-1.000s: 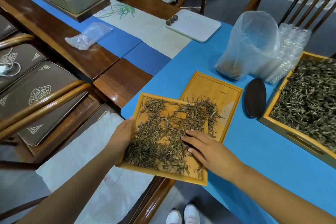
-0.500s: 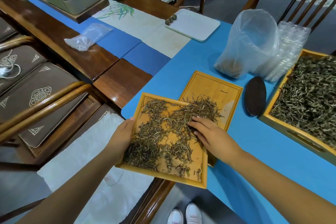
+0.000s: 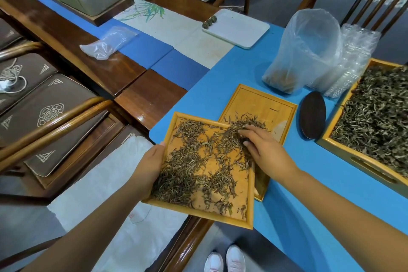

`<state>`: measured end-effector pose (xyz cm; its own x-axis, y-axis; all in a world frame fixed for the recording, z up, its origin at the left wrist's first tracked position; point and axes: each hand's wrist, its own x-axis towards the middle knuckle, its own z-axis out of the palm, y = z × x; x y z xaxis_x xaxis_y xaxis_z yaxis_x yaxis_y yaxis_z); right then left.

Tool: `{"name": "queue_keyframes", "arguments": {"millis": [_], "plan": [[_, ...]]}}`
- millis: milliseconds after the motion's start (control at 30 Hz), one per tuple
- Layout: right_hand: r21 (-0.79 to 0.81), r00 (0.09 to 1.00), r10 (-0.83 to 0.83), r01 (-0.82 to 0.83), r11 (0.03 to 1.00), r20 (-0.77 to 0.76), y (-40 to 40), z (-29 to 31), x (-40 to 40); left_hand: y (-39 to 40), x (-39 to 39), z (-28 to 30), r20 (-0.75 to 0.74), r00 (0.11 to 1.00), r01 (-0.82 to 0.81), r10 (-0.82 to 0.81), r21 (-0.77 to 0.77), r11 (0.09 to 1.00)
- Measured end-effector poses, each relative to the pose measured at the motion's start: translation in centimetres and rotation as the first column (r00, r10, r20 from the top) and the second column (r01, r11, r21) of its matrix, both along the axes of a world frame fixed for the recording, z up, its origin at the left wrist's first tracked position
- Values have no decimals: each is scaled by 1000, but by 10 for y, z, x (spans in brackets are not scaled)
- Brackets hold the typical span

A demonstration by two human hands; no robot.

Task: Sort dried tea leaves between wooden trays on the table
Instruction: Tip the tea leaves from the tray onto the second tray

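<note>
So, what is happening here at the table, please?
A person is sorting dried tea leaves. The left hand holds a small wooden tray of leaves by its left edge, tilted over a second tray lying on the blue table. The right hand pushes leaves across the far corner onto the second tray, where few have landed. A larger tray full of tea sits to the right.
</note>
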<state>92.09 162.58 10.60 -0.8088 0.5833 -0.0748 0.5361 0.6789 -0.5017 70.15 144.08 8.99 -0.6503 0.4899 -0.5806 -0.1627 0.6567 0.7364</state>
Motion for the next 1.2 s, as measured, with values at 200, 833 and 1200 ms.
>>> {"name": "queue_keyframes", "arguments": {"millis": [200, 833, 1200], "plan": [[-8, 957, 286, -286, 958, -57, -54, 16, -17, 3, 5, 0, 37, 999, -40, 38, 43, 998], [-2, 927, 372, -373, 928, -55, -84, -1, -34, 2, 9, 0, 105, 993, -53, 47, 58, 997], [31, 955, 296, -296, 955, -25, -65, -5, -16, 0, 6, -3, 123, 992, -25, 16, 75, 997]]}}
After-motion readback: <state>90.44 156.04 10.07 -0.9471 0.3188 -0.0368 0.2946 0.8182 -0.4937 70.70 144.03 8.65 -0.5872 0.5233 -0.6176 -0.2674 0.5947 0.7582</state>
